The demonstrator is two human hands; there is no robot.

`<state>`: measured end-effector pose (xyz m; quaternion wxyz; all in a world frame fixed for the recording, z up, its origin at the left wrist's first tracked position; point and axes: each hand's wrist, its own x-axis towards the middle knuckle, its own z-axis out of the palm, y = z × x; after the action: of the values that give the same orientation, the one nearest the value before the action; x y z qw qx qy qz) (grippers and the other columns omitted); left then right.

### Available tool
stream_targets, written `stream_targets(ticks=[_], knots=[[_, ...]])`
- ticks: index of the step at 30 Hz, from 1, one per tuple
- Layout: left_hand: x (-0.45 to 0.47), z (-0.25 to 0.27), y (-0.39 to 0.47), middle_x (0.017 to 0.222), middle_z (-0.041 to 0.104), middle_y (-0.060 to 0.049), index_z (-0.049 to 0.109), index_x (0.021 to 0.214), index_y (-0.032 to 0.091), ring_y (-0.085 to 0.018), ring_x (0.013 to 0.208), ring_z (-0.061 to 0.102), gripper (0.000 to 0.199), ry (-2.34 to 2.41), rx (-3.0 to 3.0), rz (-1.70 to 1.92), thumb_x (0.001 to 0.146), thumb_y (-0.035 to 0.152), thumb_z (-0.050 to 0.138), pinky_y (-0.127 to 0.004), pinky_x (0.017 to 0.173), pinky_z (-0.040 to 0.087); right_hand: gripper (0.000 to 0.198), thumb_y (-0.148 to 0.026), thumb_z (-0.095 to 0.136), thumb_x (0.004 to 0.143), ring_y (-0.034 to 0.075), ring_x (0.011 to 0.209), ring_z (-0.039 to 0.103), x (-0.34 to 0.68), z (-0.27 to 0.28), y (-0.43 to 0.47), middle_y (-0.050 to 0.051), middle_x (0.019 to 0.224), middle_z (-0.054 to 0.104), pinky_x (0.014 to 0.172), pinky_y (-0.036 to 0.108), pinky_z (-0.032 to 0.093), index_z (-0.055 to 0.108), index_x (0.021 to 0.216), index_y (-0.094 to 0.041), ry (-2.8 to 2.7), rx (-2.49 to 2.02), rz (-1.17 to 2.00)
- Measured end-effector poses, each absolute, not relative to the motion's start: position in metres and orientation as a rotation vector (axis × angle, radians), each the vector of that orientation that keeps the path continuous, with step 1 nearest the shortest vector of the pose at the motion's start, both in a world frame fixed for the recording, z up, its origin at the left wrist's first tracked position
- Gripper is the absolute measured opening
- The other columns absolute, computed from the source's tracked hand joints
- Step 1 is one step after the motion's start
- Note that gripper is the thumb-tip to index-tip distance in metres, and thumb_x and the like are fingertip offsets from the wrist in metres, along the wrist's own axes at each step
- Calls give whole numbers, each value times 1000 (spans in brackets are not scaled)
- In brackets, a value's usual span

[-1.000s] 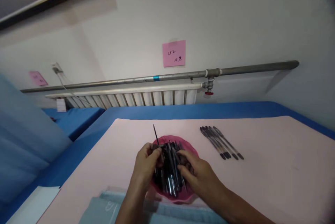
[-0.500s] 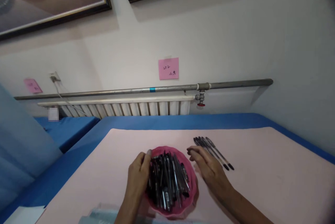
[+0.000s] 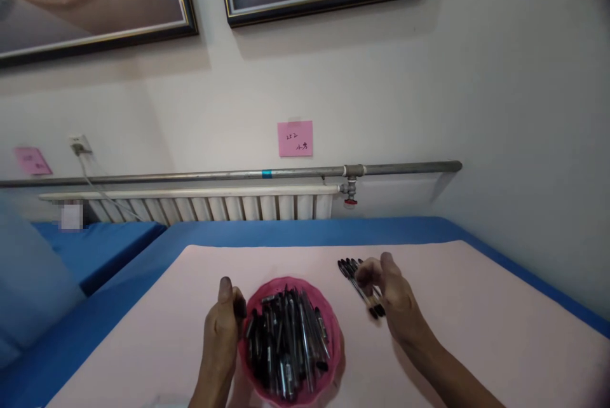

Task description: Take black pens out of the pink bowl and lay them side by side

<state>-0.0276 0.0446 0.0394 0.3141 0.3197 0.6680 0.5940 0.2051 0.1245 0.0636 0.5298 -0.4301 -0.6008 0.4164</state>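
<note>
A pink scalloped bowl (image 3: pixel 337 338) holds a heap of black and clear pens (image 3: pixel 286 338). Beside its left rim is my left hand (image 3: pixel 220 325), thumb raised and apart from the bent fingers, nothing seen in it. The fingertips are close to the rim; whether they touch it I cannot tell. To the right of the bowl, several black-capped pens (image 3: pixel 355 281) lie side by side at a slant. My right hand (image 3: pixel 395 297) hovers over their right side and hides part of them. Its thumb points up, away from the loosely curled fingers, with no object visible between them.
A pink mat (image 3: pixel 452 319) covers most of the blue table (image 3: pixel 305 230). Behind it run a white radiator (image 3: pixel 233 208), a grey pipe (image 3: pixel 300 173) and a valve with a red handle (image 3: pixel 351 201). A blue curtain (image 3: pixel 28 293) hangs at the left.
My left hand has come off the bowl's rim to its left, thumb lifted. My right hand has moved away from the bowl to over the row of pens. The view has tilted up slightly.
</note>
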Motion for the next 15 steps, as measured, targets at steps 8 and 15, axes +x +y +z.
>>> stream_targets(ticks=[8,15], knots=[[-28,42,45,40,20,7,25,46,22,-8,38,17,60,1692,723,1437,69,78,29,-23,42,10,64,-69,20,82,15,51,40,207,58,129,1,53,46,47,28,34,50,54,-20,-1435,-1076,1020],[-29,42,47,41,19,8,26,47,22,-7,37,15,61,1634,668,1396,70,78,26,-23,44,6,65,-71,22,81,14,49,41,206,49,135,1,52,48,47,27,34,52,54,-20,-1421,-1034,1121]])
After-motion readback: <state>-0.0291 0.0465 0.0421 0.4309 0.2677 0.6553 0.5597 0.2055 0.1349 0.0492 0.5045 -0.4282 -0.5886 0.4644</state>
